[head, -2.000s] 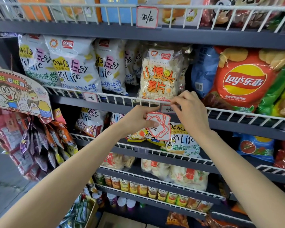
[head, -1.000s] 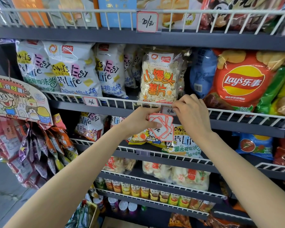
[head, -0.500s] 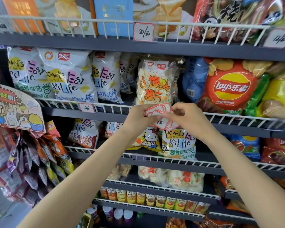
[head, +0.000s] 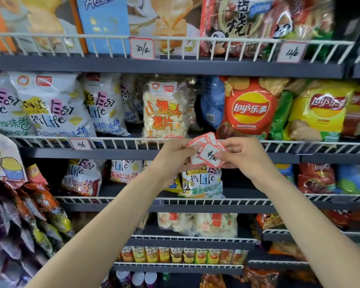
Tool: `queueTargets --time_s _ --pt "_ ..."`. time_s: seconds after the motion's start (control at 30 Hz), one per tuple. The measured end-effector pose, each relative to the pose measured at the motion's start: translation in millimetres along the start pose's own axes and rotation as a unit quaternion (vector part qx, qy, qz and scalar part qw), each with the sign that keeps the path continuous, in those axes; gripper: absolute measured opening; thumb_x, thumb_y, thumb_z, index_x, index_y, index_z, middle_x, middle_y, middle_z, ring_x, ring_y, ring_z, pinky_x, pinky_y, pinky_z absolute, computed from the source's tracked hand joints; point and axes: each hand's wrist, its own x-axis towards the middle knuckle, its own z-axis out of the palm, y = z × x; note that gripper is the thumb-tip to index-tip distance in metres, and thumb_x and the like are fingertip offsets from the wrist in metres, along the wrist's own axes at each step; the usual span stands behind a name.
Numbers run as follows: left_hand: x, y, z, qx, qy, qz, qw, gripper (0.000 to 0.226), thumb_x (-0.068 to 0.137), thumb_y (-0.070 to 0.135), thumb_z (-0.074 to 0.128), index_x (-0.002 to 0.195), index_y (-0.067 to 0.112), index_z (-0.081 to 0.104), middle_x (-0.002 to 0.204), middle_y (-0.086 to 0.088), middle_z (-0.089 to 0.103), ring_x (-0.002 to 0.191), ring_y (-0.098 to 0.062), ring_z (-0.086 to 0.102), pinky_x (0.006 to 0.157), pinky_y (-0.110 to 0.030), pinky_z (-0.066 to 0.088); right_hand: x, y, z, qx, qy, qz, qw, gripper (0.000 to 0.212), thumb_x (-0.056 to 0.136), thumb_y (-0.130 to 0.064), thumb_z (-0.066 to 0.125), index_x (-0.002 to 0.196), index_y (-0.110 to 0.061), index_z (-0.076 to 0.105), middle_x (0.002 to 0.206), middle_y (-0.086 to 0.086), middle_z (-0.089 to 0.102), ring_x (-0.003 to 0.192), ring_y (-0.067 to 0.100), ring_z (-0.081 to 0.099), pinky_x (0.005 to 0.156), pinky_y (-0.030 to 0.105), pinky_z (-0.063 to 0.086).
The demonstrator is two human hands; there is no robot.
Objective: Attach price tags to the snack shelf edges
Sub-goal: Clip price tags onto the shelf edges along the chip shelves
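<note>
Both bare forearms rise from the lower corners of the frame and converge just right of centre. The left hand (head: 173,156) has its fingers curled toward the right, thumb on top, pinching something thin (only its held edge concerns us here). The right hand (head: 242,155) meets it from the right, knuckles up, fingertips (head: 220,157) curled inward and nearly touching the left hand's.

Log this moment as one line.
left hand: holds stack of red-bordered paper price tags | right hand: pinches front tag | white wire shelf rail: behind
</note>
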Motion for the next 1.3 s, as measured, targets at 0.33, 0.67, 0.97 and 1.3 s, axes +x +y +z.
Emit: queueTargets --time_s 0.33,0.67,0.97,1.3 --pt "30.1 -18.2 134.7 -0.035 0.081 0.025 0.996 0.021 0.088 0.001 0.059 0.108 0.001 0.063 0.089 -0.01 0.069 0.076 -0.019 0.066 0.07 -0.029 0.059 -8.9 34.4 -117.7 0.01 -0.028 0.032 0.999 0.031 0.082 0.01 0.06 0.111 -0.004 0.06 0.081 0.009 0.067 0.065 0.014 0.068 0.056 0.025 0.057" --pt "42.7 -25.7 191.9 -0.051 0.111 0.04 0.992 0.028 0.079 -0.009 0.065 0.1 0.008 0.062 0.086 -0.005 0.069 0.075 -0.012 0.068 0.068 -0.025 0.059 -13.4 48.6 -180.6 0.012 -0.055 0.044 0.997 0.03 0.077 0.009 0.067 0.093 -0.017 0.062 0.069 0.006 0.065 0.053 0.006 0.064 0.051 0.016 0.052" --pt "46.3 -31.5 191.2 -0.129 0.096 0.011 0.987 0.021 0.086 0.0 0.059 0.105 0.008 0.064 0.099 -0.009 0.071 0.083 -0.017 0.07 0.073 -0.026 0.059 -5.5 54.0 -179.6 -0.009 -0.069 0.044 0.997 0.028 0.075 0.006 0.071 0.096 -0.012 0.065 0.071 0.001 0.069 0.056 0.002 0.066 0.055 0.016 0.054" --pt "51.2 -17.6 174.6 -0.123 0.12 0.062 0.983 0.023 0.088 0.001 0.057 0.111 -0.003 0.059 0.108 -0.02 0.067 0.096 -0.029 0.067 0.077 -0.031 0.059 5.6 49.2 -167.2 -0.007 -0.059 0.064 0.996 0.018 0.078 0.001 0.07 0.089 -0.011 0.063 0.076 0.004 0.067 0.056 0.001 0.063 0.051 0.012 0.049"
